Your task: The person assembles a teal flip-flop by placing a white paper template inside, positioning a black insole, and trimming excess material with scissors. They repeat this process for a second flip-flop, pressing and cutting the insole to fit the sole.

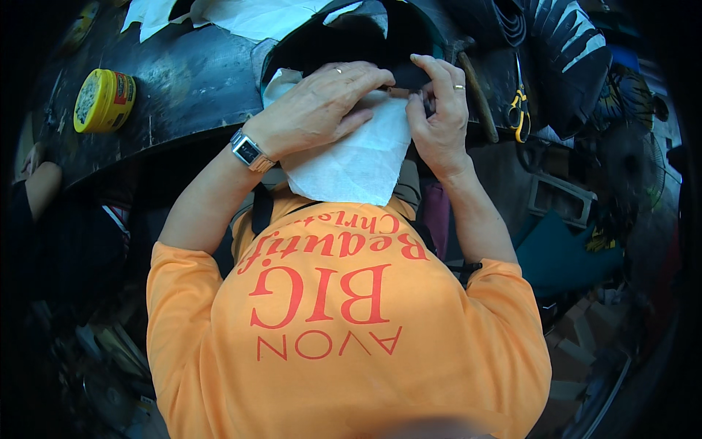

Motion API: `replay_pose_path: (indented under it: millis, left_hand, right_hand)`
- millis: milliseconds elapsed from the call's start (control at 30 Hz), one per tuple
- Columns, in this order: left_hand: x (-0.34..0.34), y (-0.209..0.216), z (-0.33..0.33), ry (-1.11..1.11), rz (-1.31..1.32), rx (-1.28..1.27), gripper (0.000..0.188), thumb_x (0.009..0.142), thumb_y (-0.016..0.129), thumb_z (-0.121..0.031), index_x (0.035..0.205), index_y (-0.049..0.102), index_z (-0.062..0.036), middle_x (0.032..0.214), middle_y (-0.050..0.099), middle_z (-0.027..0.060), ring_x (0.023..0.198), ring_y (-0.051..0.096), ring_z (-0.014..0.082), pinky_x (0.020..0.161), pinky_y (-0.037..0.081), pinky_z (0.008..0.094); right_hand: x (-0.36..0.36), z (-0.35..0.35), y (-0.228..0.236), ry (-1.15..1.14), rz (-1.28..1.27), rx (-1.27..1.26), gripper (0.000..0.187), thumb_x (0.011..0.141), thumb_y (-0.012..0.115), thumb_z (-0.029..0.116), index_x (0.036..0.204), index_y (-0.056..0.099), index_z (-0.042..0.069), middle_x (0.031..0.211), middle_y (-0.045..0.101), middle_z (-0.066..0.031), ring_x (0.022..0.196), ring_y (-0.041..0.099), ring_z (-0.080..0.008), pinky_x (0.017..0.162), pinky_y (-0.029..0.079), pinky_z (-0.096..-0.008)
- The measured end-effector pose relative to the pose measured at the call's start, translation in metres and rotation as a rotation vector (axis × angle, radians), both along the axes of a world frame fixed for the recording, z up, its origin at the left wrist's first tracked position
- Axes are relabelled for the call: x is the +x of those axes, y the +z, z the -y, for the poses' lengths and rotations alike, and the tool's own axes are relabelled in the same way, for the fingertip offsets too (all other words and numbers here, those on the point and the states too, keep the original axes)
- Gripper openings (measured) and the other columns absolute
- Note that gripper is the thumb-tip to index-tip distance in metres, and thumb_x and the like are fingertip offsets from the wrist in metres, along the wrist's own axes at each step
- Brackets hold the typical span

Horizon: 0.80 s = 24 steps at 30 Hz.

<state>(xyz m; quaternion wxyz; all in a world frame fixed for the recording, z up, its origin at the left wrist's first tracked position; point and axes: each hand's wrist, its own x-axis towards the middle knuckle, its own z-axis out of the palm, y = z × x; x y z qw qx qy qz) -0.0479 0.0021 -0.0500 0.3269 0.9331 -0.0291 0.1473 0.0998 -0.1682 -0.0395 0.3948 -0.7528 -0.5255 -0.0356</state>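
Note:
A white cloth-like sheet (351, 157) hangs over the table's near edge toward my lap. My left hand (322, 99), with a watch on the wrist, lies across its upper part, fingers stretched out and thumb apart. To the right, my right hand (442, 110) has its thumb and bent fingers drawn together at the sheet's top right corner. A small thin brown piece (398, 93) shows between the two hands at the right fingertips; its kind is unclear. Behind the hands lies a large black curved piece of material (420, 36).
A yellow tub (117, 101) stands on the dark table (186, 84) at left. A wooden-handled tool (479, 99) and yellow-handled scissors (519, 117) lie at right. Rolled black sheets (504, 22) and white scraps (252, 16) are farther back. Another person's arm (42, 186) shows at far left.

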Motion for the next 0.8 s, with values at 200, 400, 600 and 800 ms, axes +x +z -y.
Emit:
replay_pose_path:
  millis: [200, 400, 600, 800]
  left_hand:
    - [-0.001, 0.000, 0.000, 0.016, -0.031, 0.002, 0.055, 0.094, 0.070, -0.018, 0.145, 0.050, -0.0107, 0.145, 0.054, 0.0162, 0.137, 0.051, 0.0330, 0.116, 0.040, 0.0432]
    - [0.000, -0.004, 0.000, 0.005, -0.035, 0.120, 0.053, 0.097, 0.066, -0.022, 0.147, 0.050, -0.0118, 0.147, 0.054, 0.0147, 0.137, 0.051, 0.0317, 0.117, 0.039, 0.0438]
    - [0.000, -0.004, 0.003, 0.033, -0.046, 0.077, 0.050, 0.099, 0.063, -0.021, 0.147, 0.051, -0.0132, 0.147, 0.053, 0.0137, 0.137, 0.050, 0.0315, 0.117, 0.040, 0.0428]
    - [0.003, -0.002, 0.006, 0.014, -0.095, 0.139, 0.046, 0.100, 0.059, -0.020, 0.146, 0.054, -0.0160, 0.147, 0.051, 0.0125, 0.136, 0.050, 0.0322, 0.115, 0.041, 0.0425]
  right_hand:
    - [0.000, 0.007, 0.000, -0.037, -0.068, -0.048, 0.033, 0.085, 0.063, -0.009, 0.114, 0.069, 0.006, 0.112, 0.055, -0.0131, 0.081, 0.063, -0.0192, 0.069, 0.053, -0.0292]
    - [0.012, 0.013, -0.009, 0.054, -0.045, 0.047, 0.019, 0.085, 0.070, -0.007, 0.100, 0.074, 0.003, 0.106, 0.057, -0.0101, 0.073, 0.061, -0.0175, 0.066, 0.052, -0.0285]
    - [0.023, 0.016, -0.017, 0.111, 0.008, 0.054, 0.018, 0.084, 0.073, -0.006, 0.100, 0.074, 0.002, 0.103, 0.058, -0.0097, 0.077, 0.064, -0.0196, 0.067, 0.053, -0.0292]
    - [0.025, 0.021, -0.017, 0.126, 0.039, 0.001, 0.014, 0.085, 0.075, -0.002, 0.098, 0.074, 0.002, 0.104, 0.059, -0.0102, 0.079, 0.067, -0.0211, 0.069, 0.054, -0.0287]
